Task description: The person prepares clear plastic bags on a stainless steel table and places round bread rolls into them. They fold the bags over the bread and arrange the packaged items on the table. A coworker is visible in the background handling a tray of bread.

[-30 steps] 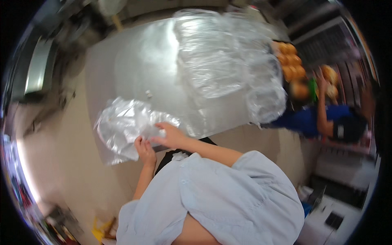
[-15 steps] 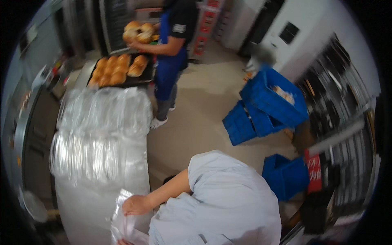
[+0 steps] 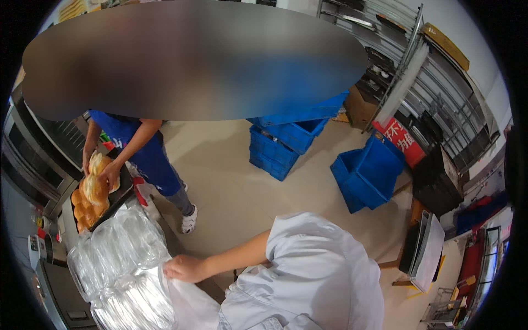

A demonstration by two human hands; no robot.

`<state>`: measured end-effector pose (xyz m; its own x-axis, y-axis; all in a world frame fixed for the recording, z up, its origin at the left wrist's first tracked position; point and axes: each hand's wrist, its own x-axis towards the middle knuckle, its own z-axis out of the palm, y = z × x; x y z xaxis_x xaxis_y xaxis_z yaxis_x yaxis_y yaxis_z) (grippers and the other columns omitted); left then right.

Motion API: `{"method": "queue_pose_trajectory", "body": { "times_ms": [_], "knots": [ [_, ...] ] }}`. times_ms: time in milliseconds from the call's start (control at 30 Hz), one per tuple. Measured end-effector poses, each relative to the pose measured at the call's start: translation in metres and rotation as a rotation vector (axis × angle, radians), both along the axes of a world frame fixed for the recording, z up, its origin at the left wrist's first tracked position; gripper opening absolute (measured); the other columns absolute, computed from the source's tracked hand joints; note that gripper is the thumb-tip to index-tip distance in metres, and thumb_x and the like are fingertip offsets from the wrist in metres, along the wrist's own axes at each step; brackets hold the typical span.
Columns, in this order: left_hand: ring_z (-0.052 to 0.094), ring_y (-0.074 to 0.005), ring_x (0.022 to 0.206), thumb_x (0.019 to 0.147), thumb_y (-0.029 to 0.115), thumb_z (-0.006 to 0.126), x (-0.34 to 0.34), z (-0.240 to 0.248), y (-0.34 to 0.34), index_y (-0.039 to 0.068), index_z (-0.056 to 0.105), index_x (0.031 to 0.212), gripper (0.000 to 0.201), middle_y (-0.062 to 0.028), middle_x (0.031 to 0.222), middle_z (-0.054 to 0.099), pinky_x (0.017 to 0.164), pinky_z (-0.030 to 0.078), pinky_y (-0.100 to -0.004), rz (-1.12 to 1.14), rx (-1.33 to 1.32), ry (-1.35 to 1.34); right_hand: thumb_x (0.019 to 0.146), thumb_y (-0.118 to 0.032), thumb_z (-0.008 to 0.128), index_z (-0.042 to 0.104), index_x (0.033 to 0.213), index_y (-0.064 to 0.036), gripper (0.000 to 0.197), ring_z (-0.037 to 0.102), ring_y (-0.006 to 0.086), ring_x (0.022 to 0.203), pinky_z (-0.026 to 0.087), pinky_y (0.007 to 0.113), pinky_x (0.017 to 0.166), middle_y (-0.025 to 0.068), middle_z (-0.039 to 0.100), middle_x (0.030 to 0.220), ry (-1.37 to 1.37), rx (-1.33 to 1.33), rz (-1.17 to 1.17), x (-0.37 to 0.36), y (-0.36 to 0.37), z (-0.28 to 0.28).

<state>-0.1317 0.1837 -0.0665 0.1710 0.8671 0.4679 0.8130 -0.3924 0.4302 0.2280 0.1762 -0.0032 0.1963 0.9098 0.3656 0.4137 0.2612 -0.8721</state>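
My right hand [image 3: 187,268] is closed, gripping the upper edge of a translucent plastic bag [image 3: 190,300]. The bag hangs down toward the lower edge of the picture. My left hand is out of view. Beside the bag, rows of clear, shiny plastic packaging [image 3: 124,242] cover the table. Past them, a co-worker's hands [image 3: 110,173] hold a piece of golden bread [image 3: 94,187] above a black tray [image 3: 124,190]. More golden buns [image 3: 88,212] rest on that tray.
Blue plastic crates [image 3: 275,151] are stacked on the floor, with another blue crate [image 3: 368,173] nearer me on the right. A metal rack [image 3: 445,104] and dark stacked trays [image 3: 437,181] line the right side. The co-worker in a blue apron [image 3: 151,162] stands at the table's far end.
My view has swung to the right, and my left hand has gone out of the picture. My right hand still grips the bag. The co-worker's hands have lowered the bread to the tray.
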Motion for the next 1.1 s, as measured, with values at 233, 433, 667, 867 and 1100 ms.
{"method": "queue_pose_trajectory", "body": {
  "times_ms": [233, 433, 667, 867, 1100],
  "knots": [
    [0.050, -0.0317, 0.123, 0.071, 0.024, 0.077, 0.127, 0.047, 0.011, 0.005, 0.031, 0.150, 0.093, -0.0207, 0.136, 0.052, 0.106, 0.037, -0.0440, -0.585, -0.488, -0.553, 0.094, -0.025, 0.055, 0.051, 0.082, -0.0017, 0.027, 0.062, 0.0380, 0.061, 0.047, 0.046, 0.054, 0.0201, 0.060, 0.067, -0.422, 0.016, 0.269, 0.023, -0.062, 0.028],
    [0.064, -0.0127, 0.086, 0.070, 0.019, 0.086, 0.271, 0.113, -0.001, 0.003, 0.062, 0.121, 0.059, -0.0054, 0.097, 0.067, 0.076, 0.052, -0.0278, -1.060, -1.181, -0.492, 0.088, -0.021, 0.058, 0.058, 0.083, -0.0012, 0.021, 0.064, 0.0362, 0.059, 0.049, 0.045, 0.054, 0.0203, 0.062, 0.067, -0.586, -0.004, 0.400, 0.080, -0.078, 0.098],
    [0.063, -0.0156, 0.080, 0.079, 0.003, 0.078, 0.251, 0.097, -0.028, -0.002, 0.067, 0.096, 0.021, -0.0092, 0.092, 0.069, 0.069, 0.051, -0.0297, -1.575, -1.826, -0.664, 0.094, -0.026, 0.059, 0.066, 0.090, -0.0067, 0.021, 0.059, 0.0194, 0.062, 0.046, 0.032, 0.058, 0.0057, 0.064, 0.075, -0.020, -0.460, 0.593, 0.177, -0.082, 0.071],
    [0.062, -0.0204, 0.067, 0.087, 0.014, 0.068, 0.226, 0.081, -0.065, -0.006, 0.065, 0.108, 0.030, -0.0143, 0.084, 0.066, 0.054, 0.050, -0.0325, -1.817, -1.293, -1.643, 0.100, -0.032, 0.052, 0.067, 0.099, -0.0123, 0.024, 0.053, 0.0066, 0.063, 0.040, 0.022, 0.053, -0.0064, 0.061, 0.079, 0.993, -0.680, 0.685, 0.157, -0.029, -0.023],
    [0.063, -0.0145, 0.084, 0.092, 0.022, 0.063, 0.182, 0.142, -0.102, 0.002, 0.054, 0.129, 0.042, -0.0064, 0.102, 0.064, 0.075, 0.053, -0.0308, 0.088, -0.701, -1.792, 0.098, -0.026, 0.053, 0.063, 0.111, -0.0078, 0.024, 0.059, 0.0125, 0.071, 0.049, 0.028, 0.060, -0.0034, 0.063, 0.083, 1.064, -0.970, 0.307, 0.004, -0.047, -0.074]
  ]
}}
